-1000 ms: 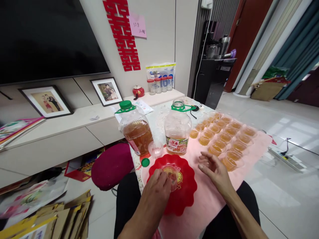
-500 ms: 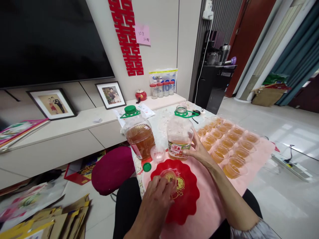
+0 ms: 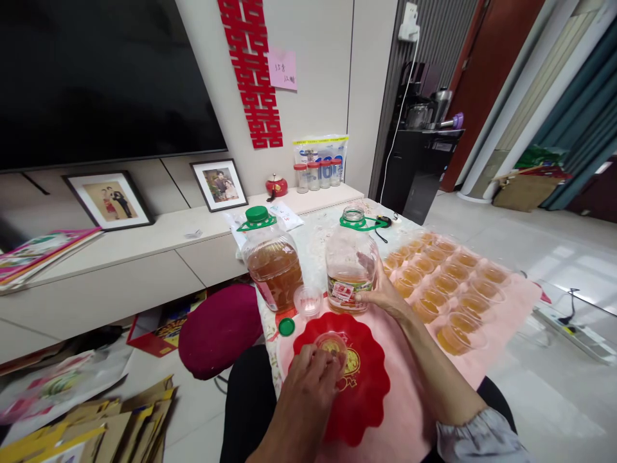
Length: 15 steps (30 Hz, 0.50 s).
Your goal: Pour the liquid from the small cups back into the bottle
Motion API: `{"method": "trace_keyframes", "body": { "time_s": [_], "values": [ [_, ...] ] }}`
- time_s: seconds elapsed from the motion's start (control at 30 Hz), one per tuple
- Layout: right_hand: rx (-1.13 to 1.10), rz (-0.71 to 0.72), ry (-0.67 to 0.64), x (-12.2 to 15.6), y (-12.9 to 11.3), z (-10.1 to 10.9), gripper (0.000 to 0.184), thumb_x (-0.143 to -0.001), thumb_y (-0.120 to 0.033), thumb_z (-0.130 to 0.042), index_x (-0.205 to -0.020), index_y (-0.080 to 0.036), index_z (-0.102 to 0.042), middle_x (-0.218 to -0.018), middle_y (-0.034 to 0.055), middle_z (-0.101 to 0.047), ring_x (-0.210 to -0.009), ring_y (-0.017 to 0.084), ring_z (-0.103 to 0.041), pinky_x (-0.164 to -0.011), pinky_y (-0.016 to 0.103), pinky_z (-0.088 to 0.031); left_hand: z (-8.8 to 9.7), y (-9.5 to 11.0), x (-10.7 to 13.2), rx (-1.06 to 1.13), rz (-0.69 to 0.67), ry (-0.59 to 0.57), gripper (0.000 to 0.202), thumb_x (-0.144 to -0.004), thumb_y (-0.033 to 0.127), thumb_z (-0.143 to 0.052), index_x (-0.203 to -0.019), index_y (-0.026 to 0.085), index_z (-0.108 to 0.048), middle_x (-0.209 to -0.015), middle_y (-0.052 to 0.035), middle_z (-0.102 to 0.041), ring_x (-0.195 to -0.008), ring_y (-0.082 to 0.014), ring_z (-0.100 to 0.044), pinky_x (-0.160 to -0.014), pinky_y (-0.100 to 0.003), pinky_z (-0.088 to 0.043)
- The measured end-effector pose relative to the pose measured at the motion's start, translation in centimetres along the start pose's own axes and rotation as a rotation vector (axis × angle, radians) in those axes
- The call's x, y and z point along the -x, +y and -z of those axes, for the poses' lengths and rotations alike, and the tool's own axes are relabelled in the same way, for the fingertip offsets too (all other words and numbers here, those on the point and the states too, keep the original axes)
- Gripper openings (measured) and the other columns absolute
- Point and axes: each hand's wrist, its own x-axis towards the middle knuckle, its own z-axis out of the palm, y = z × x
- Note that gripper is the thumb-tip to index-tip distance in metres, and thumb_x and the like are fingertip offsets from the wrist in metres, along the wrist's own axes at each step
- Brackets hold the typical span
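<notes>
The left hand (image 3: 308,382) is lightly pinching the clear cup (image 3: 334,345) inside the red bowl (image 3: 370,395); keeping it level should limit spills. The right hand (image 3: 389,297), spread wide, is clasping the uncapped jug (image 3: 348,257), which wants firm support. Beyond, filled cups (image 3: 454,335) are lining the counter (image 3: 313,241).

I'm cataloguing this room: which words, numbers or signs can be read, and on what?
"囍": red cutouts on the wall
"35", then unclear handwriting: pink note
"1", other digits uncertain: bag behind the jars
Too small or blurred: the label on the open jug, the bag's smaller print
</notes>
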Motion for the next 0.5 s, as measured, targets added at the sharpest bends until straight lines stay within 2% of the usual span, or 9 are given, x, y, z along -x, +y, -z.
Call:
{"method": "trace_keyframes", "body": {
  "time_s": [0.07,0.17,0.2,0.23,0.27,0.33,0.43,0.5],
  "values": [
    [0.009,0.017,-0.011,-0.4,0.1,-0.3,0.079,-0.091,-0.053,-0.074,-0.161,-0.042,-0.038,-0.159,0.0018,-0.051,-0.15,0.028,-0.044,-0.124,0.051,-0.041,-0.2,0.0,0.1,-0.01,0.001,0.004,0.04,-0.088,0.006,-0.068,-0.127,0.017,-0.07,-0.11,-0.0056,-0.079,-0.1,-0.0299,-0.075,-0.084,-0.046,-0.07],
    [0.016,0.04,-0.015,-2.3,0.8,-0.5,0.069,-0.096,-0.056,-0.068,-0.157,-0.032,-0.046,-0.16,0.0105,-0.049,-0.146,0.031,-0.049,-0.121,0.059,-0.042,-0.6,0.1,0.4,-0.025,-0.005,0.016,0.044,-0.09,0.003,-0.061,-0.132,0.016,-0.068,-0.114,-0.0073,-0.079,-0.105,-0.0311,-0.074,-0.087,-0.048,-0.07],
    [0.016,0.054,-0.012,-3.4,1.2,-0.5,0.071,-0.096,-0.057,-0.068,-0.157,-0.029,-0.045,-0.16,0.0127,-0.048,-0.145,0.033,-0.05,-0.12,0.062,-0.041,-0.6,0.2,0.5,-0.028,-0.006,0.019,0.044,-0.091,0.003,-0.059,-0.132,0.016,-0.068,-0.114,-0.0079,-0.079,-0.106,-0.0309,-0.074,-0.088,-0.048,-0.069],
    [0.013,0.068,-0.005,-4.6,1.7,-0.5,0.081,-0.091,-0.056,-0.074,-0.16,-0.03,-0.04,-0.162,0.0116,-0.046,-0.148,0.033,-0.047,-0.122,0.061,-0.04,-0.7,0.2,0.5,-0.03,-0.007,0.02,0.044,-0.092,0.003,-0.057,-0.132,0.015,-0.068,-0.114,-0.0083,-0.079,-0.105,-0.0304,-0.075,-0.089,-0.048,-0.069],
    [0.01,0.083,0.004,-5.9,2.2,-0.4,0.098,-0.081,-0.055,-0.084,-0.163,-0.035,-0.033,-0.163,0.0083,-0.046,-0.151,0.031,-0.043,-0.125,0.056,-0.038,-0.7,0.3,0.6,-0.031,-0.006,0.022,0.043,-0.092,0.003,-0.056,-0.132,0.015,-0.068,-0.113,-0.0087,-0.079,-0.105,-0.03,-0.075,-0.09,-0.047,-0.069],
    [-0.006,0.115,0.019,-8.2,3.4,-0.3,0.126,-0.066,-0.051,-0.094,-0.167,-0.035,-0.02,-0.166,0.0073,-0.042,-0.155,0.031,-0.037,-0.129,0.053,-0.032,-0.7,0.4,0.8,-0.034,0.0,0.028,0.042,-0.093,0.003,-0.056,-0.131,0.014,-0.069,-0.113,-0.0091,-0.079,-0.105,-0.0294,-0.075,-0.09,-0.045,-0.069],
    [-0.043,0.15,0.036,-10.2,4.7,0.1,0.14,-0.06,-0.051,-0.097,-0.169,-0.033,-0.011,-0.168,0.0096,-0.037,-0.155,0.033,-0.036,-0.129,0.053,-0.032,-0.6,0.4,0.8,-0.036,0.008,0.037,0.044,-0.091,0.003,-0.059,-0.133,0.014,-0.068,-0.115,-0.0091,-0.079,-0.107,-0.0301,-0.075,-0.09,-0.045,-0.069],
    [-0.06,0.164,0.041,-10.7,5.1,0.4,0.143,-0.058,-0.052,-0.097,-0.169,-0.031,-0.01,-0.165,0.0118,-0.041,-0.153,0.035,-0.04,-0.127,0.054,-0.034,-0.6,0.5,0.8,-0.036,0.011,0.043,0.047,-0.089,0.003,-0.062,-0.135,0.015,-0.067,-0.116,-0.0085,-0.079,-0.108,-0.0304,-0.075,-0.091,-0.045,-0.069]
  ]
}}
